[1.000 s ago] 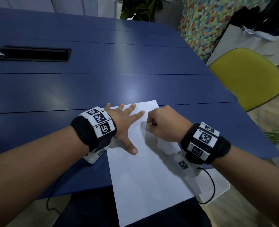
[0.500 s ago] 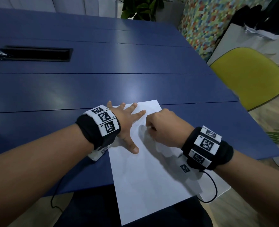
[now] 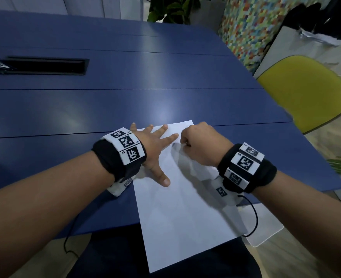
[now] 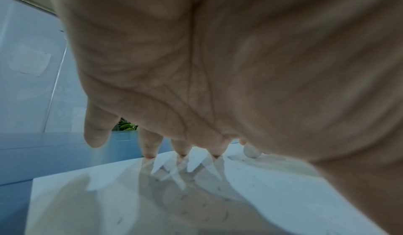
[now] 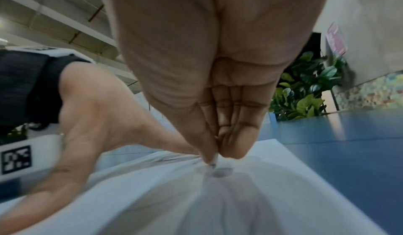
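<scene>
A white sheet of paper [image 3: 181,207] is laid on the blue worktop [image 3: 125,101]. Its near end is hung out past the edge, with nothing under it. The far part of the sheet is pressed flat by the left hand [image 3: 155,149], and its fingers [image 3: 164,129] are spread out straight.

The right hand [image 3: 201,145] is curled up tight, just beside the left pointing finger. In the right wrist view, a small thing [image 5: 212,163] with a dark tip seems to be pinched between the thumb and fingers [image 5: 237,135] and touched to the paper. What it is cannot be told.

If the tip is pushed too hard, the thin paper could be torn or bunched up. If the left hand is lifted, the sheet could be dragged along, or pulled off the edge by its hanging end. The left pointing finger could also be bumped, because it is so close.
</scene>
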Action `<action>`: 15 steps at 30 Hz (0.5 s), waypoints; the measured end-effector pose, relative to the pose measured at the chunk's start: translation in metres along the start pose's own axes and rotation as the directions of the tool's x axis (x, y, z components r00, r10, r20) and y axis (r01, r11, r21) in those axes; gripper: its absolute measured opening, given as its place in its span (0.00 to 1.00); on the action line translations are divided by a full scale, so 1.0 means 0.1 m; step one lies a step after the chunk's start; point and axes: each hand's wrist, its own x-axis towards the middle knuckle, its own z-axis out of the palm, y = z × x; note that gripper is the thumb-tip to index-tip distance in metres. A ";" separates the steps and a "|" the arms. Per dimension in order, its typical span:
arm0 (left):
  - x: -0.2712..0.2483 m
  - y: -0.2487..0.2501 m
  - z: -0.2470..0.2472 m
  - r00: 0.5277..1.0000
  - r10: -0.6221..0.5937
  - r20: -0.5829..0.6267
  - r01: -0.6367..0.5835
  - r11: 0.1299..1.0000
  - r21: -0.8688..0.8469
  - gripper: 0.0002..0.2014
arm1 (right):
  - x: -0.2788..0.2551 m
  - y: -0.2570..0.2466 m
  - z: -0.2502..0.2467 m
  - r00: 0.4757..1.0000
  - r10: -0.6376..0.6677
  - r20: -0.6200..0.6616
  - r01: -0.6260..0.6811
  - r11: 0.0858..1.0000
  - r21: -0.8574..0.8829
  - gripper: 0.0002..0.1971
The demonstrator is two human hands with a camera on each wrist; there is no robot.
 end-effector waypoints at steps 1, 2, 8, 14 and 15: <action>-0.01 0.00 0.00 1.000 0.003 0.002 -0.003 1.000 -0.001 0.74 | -0.01 -0.04 0.01 0.999 -0.043 0.007 0.043 0.999 -0.011 0.08; -0.01 0.00 -0.01 1.000 0.011 -0.002 -0.011 1.000 0.001 0.73 | -0.02 -0.10 0.03 0.995 -0.094 0.024 0.094 0.995 -0.014 0.08; 0.00 0.00 0.01 1.000 0.001 -0.002 -0.001 1.000 0.007 0.76 | 0.05 0.14 -0.02 1.000 0.027 0.011 -0.028 0.998 0.048 0.08; -0.01 -0.07 -0.06 0.998 0.056 -0.006 -0.056 0.995 0.083 0.77 | -0.13 0.41 -0.10 0.999 0.036 -0.039 -0.029 0.985 0.171 0.05; -0.03 -0.08 -0.09 0.997 0.073 0.001 -0.073 0.991 0.108 0.76 | -0.18 0.41 -0.08 0.999 0.023 -0.026 -0.018 0.987 0.161 0.05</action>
